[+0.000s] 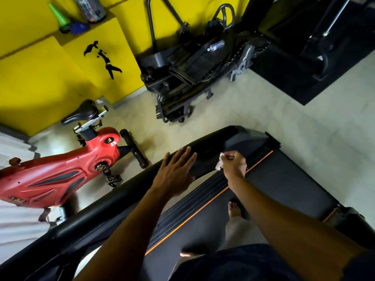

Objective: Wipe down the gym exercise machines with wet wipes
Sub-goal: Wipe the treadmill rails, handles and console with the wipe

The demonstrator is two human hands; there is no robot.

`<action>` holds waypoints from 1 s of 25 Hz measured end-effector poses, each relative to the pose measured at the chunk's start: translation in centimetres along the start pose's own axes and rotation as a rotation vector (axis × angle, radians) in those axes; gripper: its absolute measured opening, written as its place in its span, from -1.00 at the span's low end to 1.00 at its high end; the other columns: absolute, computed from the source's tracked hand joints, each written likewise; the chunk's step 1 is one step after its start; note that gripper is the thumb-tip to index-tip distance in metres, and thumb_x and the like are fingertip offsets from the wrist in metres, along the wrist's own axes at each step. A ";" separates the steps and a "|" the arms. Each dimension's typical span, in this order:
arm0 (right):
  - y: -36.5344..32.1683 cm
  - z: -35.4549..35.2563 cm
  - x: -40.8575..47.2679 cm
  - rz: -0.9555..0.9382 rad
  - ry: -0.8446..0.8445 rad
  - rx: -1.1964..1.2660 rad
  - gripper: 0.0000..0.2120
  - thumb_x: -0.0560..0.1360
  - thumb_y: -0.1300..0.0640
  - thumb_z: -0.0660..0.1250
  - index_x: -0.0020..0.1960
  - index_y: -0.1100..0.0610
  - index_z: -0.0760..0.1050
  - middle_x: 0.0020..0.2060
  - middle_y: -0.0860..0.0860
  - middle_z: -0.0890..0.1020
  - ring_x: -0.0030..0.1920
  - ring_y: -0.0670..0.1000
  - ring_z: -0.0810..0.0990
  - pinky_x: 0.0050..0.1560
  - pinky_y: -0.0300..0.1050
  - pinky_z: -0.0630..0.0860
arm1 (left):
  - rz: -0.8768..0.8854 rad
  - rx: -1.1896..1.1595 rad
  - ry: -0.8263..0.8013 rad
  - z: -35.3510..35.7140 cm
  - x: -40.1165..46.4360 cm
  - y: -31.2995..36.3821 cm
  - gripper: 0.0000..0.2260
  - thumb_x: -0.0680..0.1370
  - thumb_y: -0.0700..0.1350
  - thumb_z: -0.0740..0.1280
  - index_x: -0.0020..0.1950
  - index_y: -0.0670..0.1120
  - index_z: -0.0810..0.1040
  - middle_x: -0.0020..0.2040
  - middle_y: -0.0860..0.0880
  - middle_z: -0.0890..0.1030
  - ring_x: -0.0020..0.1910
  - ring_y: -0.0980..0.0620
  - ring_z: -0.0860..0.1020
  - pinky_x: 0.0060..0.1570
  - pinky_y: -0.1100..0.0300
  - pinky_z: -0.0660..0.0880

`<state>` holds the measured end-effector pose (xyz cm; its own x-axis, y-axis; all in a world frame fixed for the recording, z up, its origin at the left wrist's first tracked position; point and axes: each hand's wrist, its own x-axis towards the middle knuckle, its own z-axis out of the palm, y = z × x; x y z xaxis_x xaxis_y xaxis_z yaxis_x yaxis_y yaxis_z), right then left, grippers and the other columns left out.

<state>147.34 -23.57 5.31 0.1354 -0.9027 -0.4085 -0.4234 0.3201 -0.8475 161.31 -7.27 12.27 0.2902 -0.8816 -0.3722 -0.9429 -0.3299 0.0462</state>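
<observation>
The person has bare forearms, a dark navy top [239, 264], pale trousers [237, 230] and bare feet [234, 208].

Pale tiled floor [253, 110] carries a red exercise bike [60, 171], treadmill [284, 189], apparently another black machine [188, 78].

Glossy black plastic on the treadmill rail [125, 191]. Wipe [219, 163] looks soft, crumpled. Bike [60, 171] shell: shiny red plastic.
</observation>
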 end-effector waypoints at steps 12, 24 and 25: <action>1.7 -8.0 12.5 -0.131 -0.133 -0.173 -0.92 0.56 0.10 0.41 -0.09 -0.05 0.61 -0.19 -0.06 0.71 -0.14 -0.06 0.68 -0.11 -0.19 0.57 | -0.008 0.000 -0.166 -3.3 14.3 4.7 -0.13 0.61 0.37 0.20 0.68 0.12 -0.29 0.70 0.03 -0.22 0.66 -0.10 0.10 0.49 -0.10 0.30; 1.9 -2.3 16.7 -0.200 0.083 -0.135 -0.85 0.59 0.23 0.35 0.09 0.14 0.68 0.02 0.10 0.68 0.01 0.01 0.66 0.03 -0.20 0.54 | 0.040 -0.093 -0.162 -2.5 18.0 4.9 -0.06 0.56 0.37 0.27 0.68 0.09 -0.26 0.70 -0.03 0.05 0.56 -0.16 0.30 0.33 -0.16 0.50; 2.1 -2.2 16.6 -0.213 0.093 -0.127 -0.84 0.60 0.23 0.35 0.10 0.15 0.68 0.03 0.09 0.69 0.02 -0.01 0.66 0.06 -0.17 0.56 | 0.036 -0.102 -0.160 -2.5 18.2 4.9 -0.06 0.55 0.37 0.28 0.68 0.09 -0.25 0.69 -0.02 0.07 0.55 -0.16 0.32 0.30 -0.16 0.51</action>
<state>146.70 -38.54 -2.46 0.1525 -0.9703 -0.1877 -0.5040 0.0871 -0.8593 162.37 -25.74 8.06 0.2191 -0.8311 -0.5111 -0.9282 -0.3389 0.1533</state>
